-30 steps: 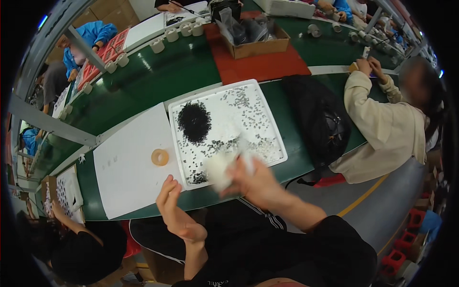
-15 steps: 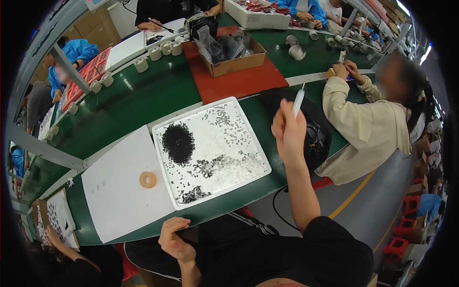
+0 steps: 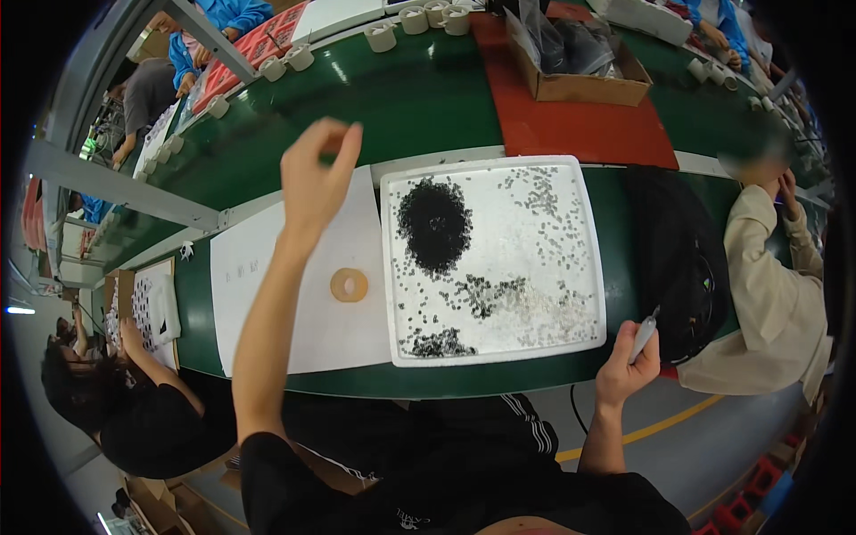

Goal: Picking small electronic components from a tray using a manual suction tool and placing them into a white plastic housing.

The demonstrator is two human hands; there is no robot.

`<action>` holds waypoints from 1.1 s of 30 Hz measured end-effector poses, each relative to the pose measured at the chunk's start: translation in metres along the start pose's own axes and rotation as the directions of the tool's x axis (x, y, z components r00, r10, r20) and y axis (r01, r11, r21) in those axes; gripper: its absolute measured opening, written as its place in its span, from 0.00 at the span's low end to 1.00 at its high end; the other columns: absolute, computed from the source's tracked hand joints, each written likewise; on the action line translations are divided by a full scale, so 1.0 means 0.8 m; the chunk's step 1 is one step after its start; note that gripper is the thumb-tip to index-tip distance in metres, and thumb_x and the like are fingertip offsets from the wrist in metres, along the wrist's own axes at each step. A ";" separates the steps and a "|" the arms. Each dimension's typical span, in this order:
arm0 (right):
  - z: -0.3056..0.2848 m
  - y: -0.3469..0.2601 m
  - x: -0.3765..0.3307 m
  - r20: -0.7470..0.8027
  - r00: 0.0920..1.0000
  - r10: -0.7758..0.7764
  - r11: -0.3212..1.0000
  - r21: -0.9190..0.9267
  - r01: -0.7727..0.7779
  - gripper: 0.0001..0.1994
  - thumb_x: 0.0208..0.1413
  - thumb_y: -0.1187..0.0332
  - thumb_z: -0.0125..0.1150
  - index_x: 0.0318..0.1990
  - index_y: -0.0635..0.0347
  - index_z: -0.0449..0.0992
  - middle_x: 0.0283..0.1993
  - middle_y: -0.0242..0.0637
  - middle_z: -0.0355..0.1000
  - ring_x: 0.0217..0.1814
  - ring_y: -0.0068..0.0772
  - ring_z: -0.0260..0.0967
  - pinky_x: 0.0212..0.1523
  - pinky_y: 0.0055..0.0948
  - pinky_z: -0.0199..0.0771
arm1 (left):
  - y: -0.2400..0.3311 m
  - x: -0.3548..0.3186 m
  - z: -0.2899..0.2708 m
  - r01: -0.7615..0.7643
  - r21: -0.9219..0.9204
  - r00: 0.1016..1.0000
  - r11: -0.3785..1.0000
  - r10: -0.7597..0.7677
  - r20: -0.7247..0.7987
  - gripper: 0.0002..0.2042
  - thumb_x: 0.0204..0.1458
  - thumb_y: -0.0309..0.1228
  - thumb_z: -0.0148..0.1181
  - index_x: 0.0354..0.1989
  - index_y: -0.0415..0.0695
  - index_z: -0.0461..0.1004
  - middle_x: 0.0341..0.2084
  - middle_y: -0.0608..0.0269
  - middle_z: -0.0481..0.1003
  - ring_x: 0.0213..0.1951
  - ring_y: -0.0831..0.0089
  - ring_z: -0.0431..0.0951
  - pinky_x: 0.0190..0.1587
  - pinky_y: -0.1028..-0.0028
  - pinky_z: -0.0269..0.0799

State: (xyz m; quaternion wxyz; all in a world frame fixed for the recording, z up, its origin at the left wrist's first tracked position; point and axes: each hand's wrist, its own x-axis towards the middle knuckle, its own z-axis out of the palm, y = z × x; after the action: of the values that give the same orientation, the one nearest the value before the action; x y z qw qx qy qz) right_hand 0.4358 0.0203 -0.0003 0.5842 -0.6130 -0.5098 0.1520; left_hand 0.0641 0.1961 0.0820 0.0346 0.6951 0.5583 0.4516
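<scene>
My right hand (image 3: 626, 367) is wrapped round a white pen-shaped tool with a thin dark tip (image 3: 644, 341), at the tray's lower right corner. My left hand (image 3: 316, 174) is raised over the far end of the white sheet, by the green belt. Its thumb and forefinger curl together; whatever they may hold is too small to make out. Between my hands lies a shallow white tray (image 3: 499, 359) with a dense heap of tiny black parts (image 3: 434, 227) at upper left. Scattered black and grey bits cover its right side and lower part. A roll of amber tape (image 3: 349, 285) rests on the white sheet (image 3: 245, 308).
Beyond the tray, a cardboard box of bagged parts (image 3: 588, 87) stands on a red board (image 3: 571, 129). White cups (image 3: 380, 37) line the green belt (image 3: 357, 98). A black bag (image 3: 673, 267) sits right of the tray, near a co-worker's cream sleeve (image 3: 758, 259). Another person works at left.
The view has shifted, so the tray appears further right. My left hand has risen from the near edge to above the sheet's far end. My right hand has lowered, still gripping the tool.
</scene>
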 end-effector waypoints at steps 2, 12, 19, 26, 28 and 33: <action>0.000 0.003 -0.004 -0.007 1.000 -0.015 0.998 -0.054 0.015 0.04 0.61 0.77 0.54 0.34 0.64 0.68 0.22 0.21 0.54 0.24 0.10 0.48 0.25 0.17 0.45 | -0.058 0.058 0.042 0.013 0.145 0.994 0.989 -0.028 0.104 0.11 0.55 0.34 0.62 0.38 0.38 0.76 0.29 0.57 0.77 0.33 0.69 0.77 0.38 0.71 0.72; -0.001 0.037 -0.029 -0.007 0.947 -0.322 0.935 -0.156 0.317 0.16 0.60 0.75 0.52 0.54 0.64 0.60 0.22 0.34 0.64 0.21 0.23 0.55 0.24 0.20 0.55 | -0.250 0.249 0.207 -0.328 0.687 0.930 0.649 0.096 0.354 0.27 0.54 0.41 0.62 0.59 0.41 0.67 0.56 0.48 0.70 0.55 0.50 0.73 0.59 0.61 0.67; -0.002 0.010 -0.014 0.038 0.946 -0.322 0.926 -0.194 0.323 0.14 0.60 0.72 0.53 0.52 0.67 0.64 0.20 0.37 0.63 0.20 0.26 0.57 0.22 0.25 0.58 | -0.265 0.227 0.178 -0.166 0.559 0.986 0.813 0.119 0.120 0.15 0.50 0.36 0.61 0.42 0.39 0.75 0.35 0.44 0.76 0.47 0.48 0.73 0.51 0.60 0.70; -0.015 0.036 -0.038 -0.112 0.880 -0.462 0.886 -0.018 0.463 0.14 0.61 0.67 0.53 0.48 0.69 0.69 0.21 0.38 0.65 0.19 0.26 0.60 0.22 0.26 0.58 | -0.113 0.099 0.019 0.026 0.411 0.965 0.911 -0.130 0.227 0.20 0.52 0.40 0.61 0.50 0.43 0.74 0.51 0.41 0.71 0.52 0.55 0.74 0.54 0.60 0.68; -0.002 0.009 -0.034 -0.187 0.923 -0.338 0.934 0.054 0.353 0.14 0.61 0.65 0.52 0.43 0.70 0.71 0.20 0.38 0.65 0.18 0.26 0.59 0.21 0.26 0.57 | -0.043 -0.039 -0.030 0.003 0.227 1.000 0.974 -0.007 0.015 0.14 0.52 0.32 0.61 0.44 0.37 0.74 0.38 0.55 0.76 0.39 0.61 0.75 0.46 0.67 0.70; 0.031 -0.042 -0.034 0.040 0.889 -0.457 0.840 0.347 0.417 0.14 0.58 0.65 0.53 0.37 0.73 0.75 0.18 0.40 0.67 0.17 0.28 0.61 0.22 0.28 0.62 | 0.028 -0.238 -0.120 0.209 0.276 0.951 0.938 -0.129 -0.281 0.09 0.51 0.19 0.60 0.40 0.36 0.71 0.43 0.53 0.71 0.44 0.64 0.71 0.49 0.70 0.67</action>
State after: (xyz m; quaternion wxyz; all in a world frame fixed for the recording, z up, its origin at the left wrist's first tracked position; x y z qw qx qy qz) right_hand 0.3894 0.0060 0.0112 0.6652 -0.3640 -0.6379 0.1342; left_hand 0.0229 -0.0094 0.0386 -0.1063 0.5764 0.6786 0.4427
